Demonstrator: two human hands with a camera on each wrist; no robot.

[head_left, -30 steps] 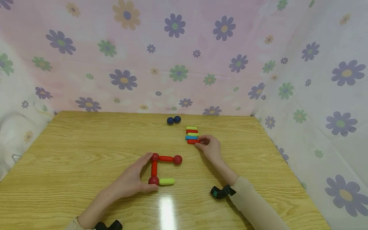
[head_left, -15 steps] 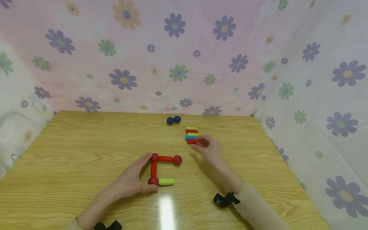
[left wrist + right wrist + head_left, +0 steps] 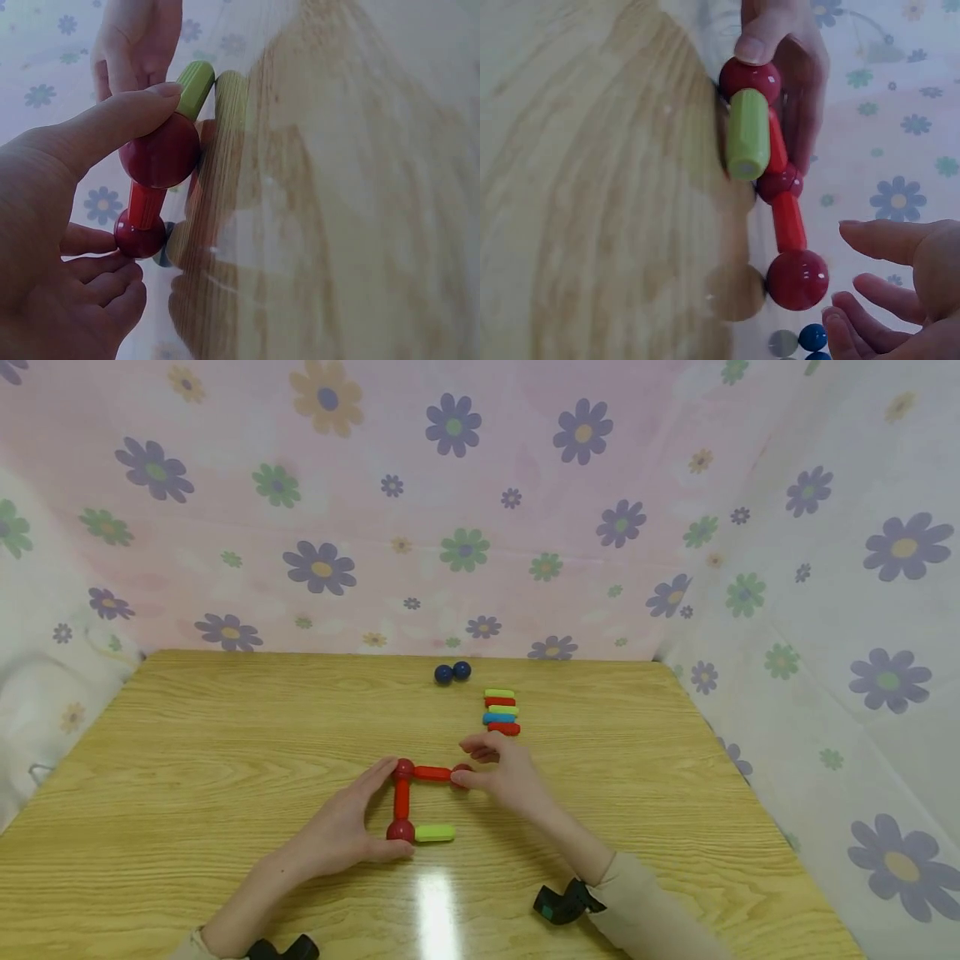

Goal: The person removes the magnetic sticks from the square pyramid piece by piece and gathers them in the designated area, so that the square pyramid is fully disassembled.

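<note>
On the table, red balls and magnetic rods join into an angular frame. A red rod (image 3: 402,802) links the near ball (image 3: 401,832) to the far ball (image 3: 403,768); another red rod (image 3: 432,773) runs right to a third ball (image 3: 798,280). From the near ball sticks a yellow-green rod (image 3: 435,833) with its other end free. My left hand (image 3: 333,827) holds the frame's left side, thumb at the near ball, fingertips at the far one. Beside the third ball, my right hand (image 3: 506,777) has thumb and fingers spread, holding nothing; its thumb overlaps that ball in the head view.
Behind my right hand lies a row of several loose rods, with a red rod (image 3: 504,728) in front and a blue rod (image 3: 499,718) behind it. Two dark blue balls (image 3: 453,672) sit farther back. Flowered cloth (image 3: 465,527) hangs beyond the table's (image 3: 225,735) far edge.
My right hand has left the row of rods without any of them and moved left and nearer, to the third red ball. My left hand and the frame have stayed in place.
</note>
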